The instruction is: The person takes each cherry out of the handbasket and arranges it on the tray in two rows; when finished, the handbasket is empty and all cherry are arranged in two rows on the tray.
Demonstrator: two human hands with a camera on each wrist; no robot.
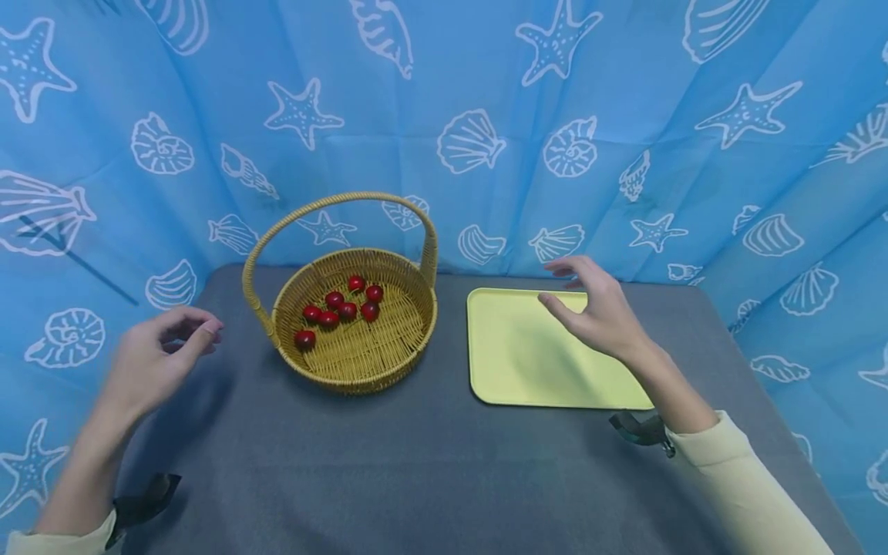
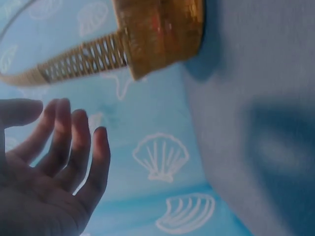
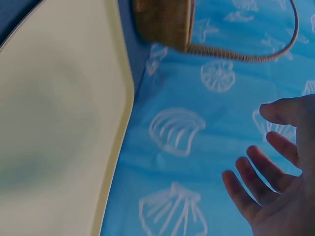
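So everything sits on a bench covered with grey cloth [image 1: 430, 470], and the landmark here is the round woven wicker basket with the tall hoop handle [image 1: 355, 333], which stands toward the back left part of the bench. Inside that basket there's a little bunch of small shiny red round fruits [image 1: 338, 305], mostly gathered in its back-left half, a few touching each other and one lying a bit apart nearer the left rim. Just to the right of the basket, not touching it, lies a flat pale yellow rectangular tray with rounded corners [image 1: 513, 362]. The left hand [image 1: 156, 362] hovers to the left of the basket, near its handle base but apart from it, fingers loosely curled with thumb and forefinger close together, holding nothing; the left wrist view shows the same hand [image 2: 47, 167] relaxed and released with the basket [image 2: 160, 32] beyond the fingertips. The right hand [image 1: 600, 312] floats to the right of the basket, over the far part of the yellow tray, fingers spread and relaxed, grasping nothing; from the right wrist view its fingers [image 3: 256, 189] are open in the air with the tray [image 3: 59, 123] and a piece of the basket [image 3: 165, 22] in view. Behind the basket hangs a blue curtain printed with white shells and starfish [image 1: 486, 116].
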